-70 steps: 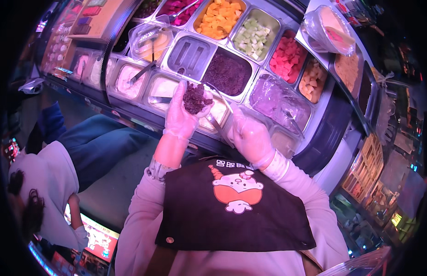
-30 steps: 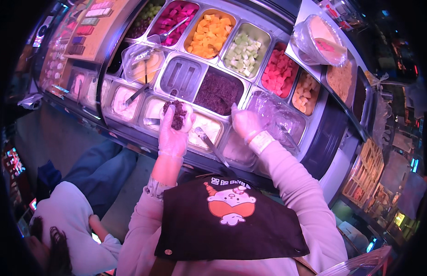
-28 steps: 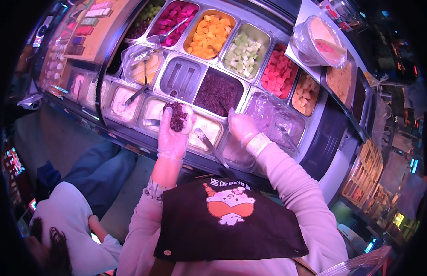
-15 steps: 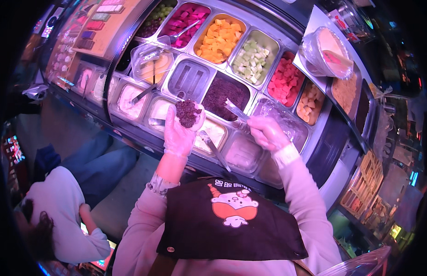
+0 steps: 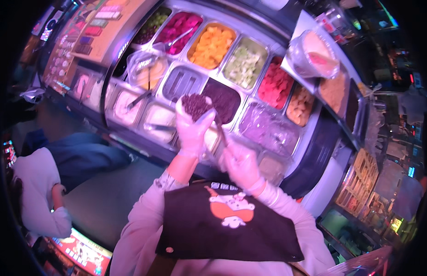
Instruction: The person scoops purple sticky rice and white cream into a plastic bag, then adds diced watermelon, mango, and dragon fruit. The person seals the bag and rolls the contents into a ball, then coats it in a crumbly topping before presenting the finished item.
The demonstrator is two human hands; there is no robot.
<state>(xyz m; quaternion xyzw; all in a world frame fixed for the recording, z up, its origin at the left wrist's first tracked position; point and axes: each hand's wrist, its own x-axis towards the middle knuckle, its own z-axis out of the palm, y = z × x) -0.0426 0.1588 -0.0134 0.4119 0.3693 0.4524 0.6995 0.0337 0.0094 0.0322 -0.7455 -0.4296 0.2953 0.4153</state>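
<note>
In my gloved left hand (image 5: pixel 191 135), fingers curled round it, is a pale round wrapper topped with a mound of dark purple grains (image 5: pixel 196 106). My gloved right hand (image 5: pixel 241 162) is closed round the handle of a narrow spatula (image 5: pixel 221 131). The spatula's upper end reaches up beside my left thumb; whether it touches the mound I cannot tell. Just behind both hands lies a metal pan of dark purple filling (image 5: pixel 226 100). Below my left hand a tub of pale cream (image 5: pixel 210 140) is partly hidden.
Pans of orange cubes (image 5: pixel 211 45), pale green cubes (image 5: pixel 245 64) and red cubes (image 5: pixel 274 85) line the back. A film-covered pan (image 5: pixel 268 129) lies to the right. Stacked clear bowls (image 5: pixel 314 53) stand at the far right. A seated person (image 5: pixel 36 188) is at the left.
My right hand has moved left and nearer, bringing the spatula from the dark filling pan to beside my left hand. The mound has tilted rightward. The whole view has shifted slightly.
</note>
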